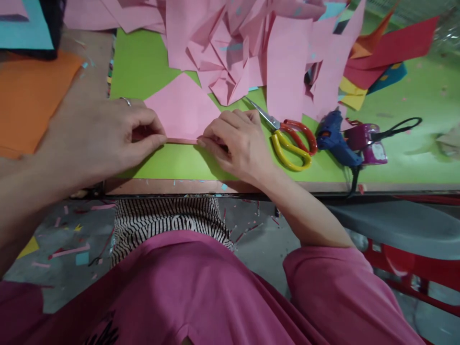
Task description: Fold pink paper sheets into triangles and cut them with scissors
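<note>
A pink paper sheet [184,108] lies on the green tabletop sheet [143,62], its near edge turned up in a narrow fold. My left hand [118,132], with a ring on one finger, pinches the left end of that fold between thumb and fingers. The right end is pinched by my right hand [239,141]. Just right of my right hand rest scissors with red and yellow handles [293,143], blades pointing up and left. Beyond the sheet sits a heap of folded and crumpled pink papers [230,52].
Orange paper [32,100] lies at the left. At the right are a blue glue gun [336,136], a magenta object with a black cord [368,143] and red paper [398,45]. Below the table edge [165,186] stands a grey-topped stool [398,225].
</note>
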`<action>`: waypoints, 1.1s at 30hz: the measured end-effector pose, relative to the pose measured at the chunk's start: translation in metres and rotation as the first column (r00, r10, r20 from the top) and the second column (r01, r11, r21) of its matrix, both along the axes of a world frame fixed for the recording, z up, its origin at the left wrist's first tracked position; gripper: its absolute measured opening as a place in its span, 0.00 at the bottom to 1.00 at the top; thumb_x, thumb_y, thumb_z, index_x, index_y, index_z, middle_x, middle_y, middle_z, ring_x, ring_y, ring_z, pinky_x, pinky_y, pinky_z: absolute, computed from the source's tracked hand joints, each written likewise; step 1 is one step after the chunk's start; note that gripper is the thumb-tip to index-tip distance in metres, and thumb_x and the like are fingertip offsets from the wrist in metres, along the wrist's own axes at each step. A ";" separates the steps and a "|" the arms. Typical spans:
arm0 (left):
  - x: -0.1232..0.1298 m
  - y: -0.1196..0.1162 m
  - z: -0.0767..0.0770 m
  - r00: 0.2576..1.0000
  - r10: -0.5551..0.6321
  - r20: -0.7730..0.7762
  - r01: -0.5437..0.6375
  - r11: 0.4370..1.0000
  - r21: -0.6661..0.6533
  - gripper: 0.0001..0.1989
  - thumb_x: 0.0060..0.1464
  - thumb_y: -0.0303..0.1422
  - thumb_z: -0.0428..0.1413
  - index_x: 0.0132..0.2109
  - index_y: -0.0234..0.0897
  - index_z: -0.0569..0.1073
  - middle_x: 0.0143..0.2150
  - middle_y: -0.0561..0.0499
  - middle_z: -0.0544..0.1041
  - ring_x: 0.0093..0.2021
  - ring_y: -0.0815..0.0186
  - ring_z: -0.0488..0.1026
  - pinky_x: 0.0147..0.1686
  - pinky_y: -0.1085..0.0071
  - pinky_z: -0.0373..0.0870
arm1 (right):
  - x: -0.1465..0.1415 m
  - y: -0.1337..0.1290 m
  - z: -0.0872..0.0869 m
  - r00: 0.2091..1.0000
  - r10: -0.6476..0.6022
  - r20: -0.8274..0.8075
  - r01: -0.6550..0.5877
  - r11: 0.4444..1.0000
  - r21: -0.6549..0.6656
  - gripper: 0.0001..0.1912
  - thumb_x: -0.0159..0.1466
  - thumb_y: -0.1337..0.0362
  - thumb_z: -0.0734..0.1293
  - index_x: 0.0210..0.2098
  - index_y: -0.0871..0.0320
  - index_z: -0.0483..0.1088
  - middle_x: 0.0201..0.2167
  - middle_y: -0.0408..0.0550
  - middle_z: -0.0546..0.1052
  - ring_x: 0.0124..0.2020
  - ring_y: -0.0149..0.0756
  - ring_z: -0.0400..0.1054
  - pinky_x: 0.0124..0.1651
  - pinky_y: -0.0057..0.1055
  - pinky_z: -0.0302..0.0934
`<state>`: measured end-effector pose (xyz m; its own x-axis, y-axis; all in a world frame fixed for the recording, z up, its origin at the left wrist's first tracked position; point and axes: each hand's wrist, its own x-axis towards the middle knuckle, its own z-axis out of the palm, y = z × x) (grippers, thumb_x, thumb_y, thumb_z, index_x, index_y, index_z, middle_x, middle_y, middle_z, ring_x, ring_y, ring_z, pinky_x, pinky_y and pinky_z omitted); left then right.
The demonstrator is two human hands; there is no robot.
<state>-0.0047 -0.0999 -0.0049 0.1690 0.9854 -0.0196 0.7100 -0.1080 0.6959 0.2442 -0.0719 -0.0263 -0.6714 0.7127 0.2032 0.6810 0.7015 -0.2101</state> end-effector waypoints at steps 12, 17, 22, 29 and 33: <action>-0.001 0.008 0.005 0.858 -0.078 -0.508 0.078 0.997 -0.021 0.30 0.51 0.54 0.40 0.37 0.36 0.77 0.32 0.48 0.73 0.39 0.55 0.74 0.47 0.51 0.67 | 0.002 0.002 0.009 0.991 -0.121 0.058 0.128 0.984 -0.123 0.15 0.72 0.51 0.62 0.36 0.53 0.70 0.38 0.51 0.76 0.46 0.49 0.68 0.52 0.48 0.54; -0.002 0.016 0.007 0.852 -0.113 -0.511 0.062 0.991 -0.116 0.42 0.50 0.61 0.35 0.41 0.33 0.80 0.32 0.48 0.71 0.41 0.55 0.73 0.48 0.47 0.65 | 0.003 0.003 0.014 0.984 -0.158 0.079 0.170 0.970 -0.171 0.13 0.71 0.53 0.63 0.36 0.53 0.72 0.39 0.51 0.77 0.46 0.50 0.68 0.51 0.48 0.54; -0.010 0.019 0.007 0.872 -0.134 -0.471 0.096 0.990 -0.103 0.44 0.50 0.66 0.38 0.39 0.32 0.81 0.29 0.49 0.71 0.37 0.60 0.71 0.49 0.49 0.65 | 0.007 0.007 0.015 0.979 -0.182 0.091 0.196 0.961 -0.195 0.15 0.70 0.52 0.63 0.36 0.55 0.73 0.37 0.51 0.77 0.44 0.49 0.69 0.51 0.47 0.54; -0.037 0.011 0.012 0.874 -0.190 -0.448 0.172 0.982 -0.080 0.23 0.63 0.49 0.50 0.36 0.35 0.79 0.30 0.51 0.77 0.32 0.66 0.67 0.36 0.68 0.59 | 0.012 0.012 0.013 0.991 -0.133 0.030 0.136 0.970 -0.199 0.13 0.69 0.54 0.64 0.34 0.55 0.73 0.35 0.50 0.78 0.41 0.47 0.69 0.47 0.44 0.56; -0.048 0.005 0.013 0.885 -0.160 -0.437 0.138 0.987 -0.080 0.20 0.65 0.46 0.52 0.35 0.35 0.77 0.28 0.52 0.76 0.33 0.65 0.67 0.35 0.67 0.55 | 0.012 0.013 0.012 0.992 -0.121 0.021 0.123 0.976 -0.178 0.13 0.68 0.54 0.64 0.34 0.55 0.73 0.35 0.50 0.77 0.40 0.46 0.69 0.46 0.43 0.56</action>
<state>-0.0529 -0.0948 0.0085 0.2772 0.9455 -0.1707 0.9227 -0.2124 0.3219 0.2567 -0.0591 -0.0146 -0.5783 0.8138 0.0586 0.7621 0.5644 -0.3173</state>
